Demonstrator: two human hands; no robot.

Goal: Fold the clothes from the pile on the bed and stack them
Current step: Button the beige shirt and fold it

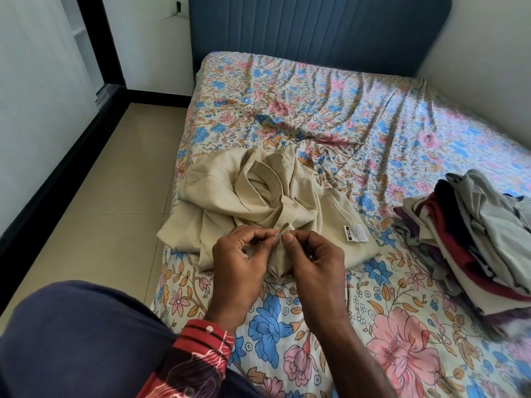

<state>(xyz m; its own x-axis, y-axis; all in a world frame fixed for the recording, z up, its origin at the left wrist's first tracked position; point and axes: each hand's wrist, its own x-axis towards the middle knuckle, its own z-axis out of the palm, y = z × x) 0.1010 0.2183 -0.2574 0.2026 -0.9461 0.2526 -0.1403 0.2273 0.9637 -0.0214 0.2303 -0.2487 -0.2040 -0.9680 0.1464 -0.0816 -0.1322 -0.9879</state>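
Tiled floor, beige, is seen at far left beside the bed, bounded by a black skirting strip along a white wall. A dark blue lap and a red patterned sleeve are seen at lower left, at the near edge. Bed: covered by a floral sheet in blue, pink and orange, creased across the middle; a padded blue headboard is set against the far wall. Beige garment: crumpled and unfolded, laid on the sheet near the bed's left edge, with a white care label exposed on its right side. Left hand: fingers curled, a fold of the garment's near edge pinched at the fingertips. Right hand: likewise curled, the same fold pinched just beside the left fingertips, a small pale button apparently held between the two. Both hands are placed at the garment's near edge, the bulk of the cloth lying beyond them. Pile of clothes: mixed grey, maroon, purple and cream pieces, heaped at the right edge, apart from the garment.
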